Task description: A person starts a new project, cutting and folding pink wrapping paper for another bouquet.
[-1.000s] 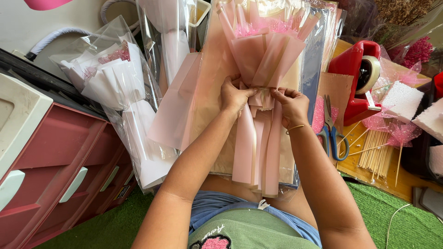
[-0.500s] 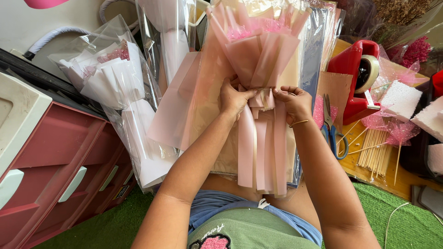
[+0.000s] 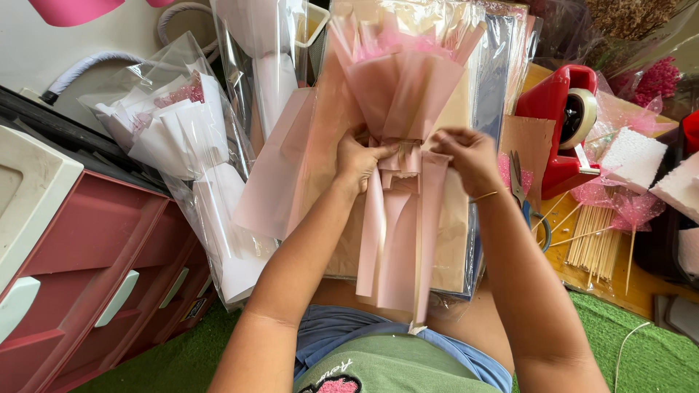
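A bouquet wrapped in translucent pink paper [image 3: 408,94] lies over a stack of wrapping sheets [image 3: 451,240] on my lap. My left hand [image 3: 360,160] grips the gathered neck of the pink wrap from the left. My right hand [image 3: 470,153] pinches the same neck from the right, with a thin gold bracelet on its wrist. Below the neck the long pink paper tails [image 3: 397,240] hang down toward me. Pink filler shows at the top of the wrap.
A red tape dispenser [image 3: 557,124] stands right of the bouquet, with scissors [image 3: 520,185] and wooden sticks [image 3: 593,236] beside it. White foam blocks [image 3: 633,156] sit far right. A finished white bouquet in clear film [image 3: 193,145] lies left, above a pink drawer unit [image 3: 95,276].
Both hands have shifted slightly apart at the neck of the wrap, and the right hand has moved a little up and right. The bouquet stays in place.
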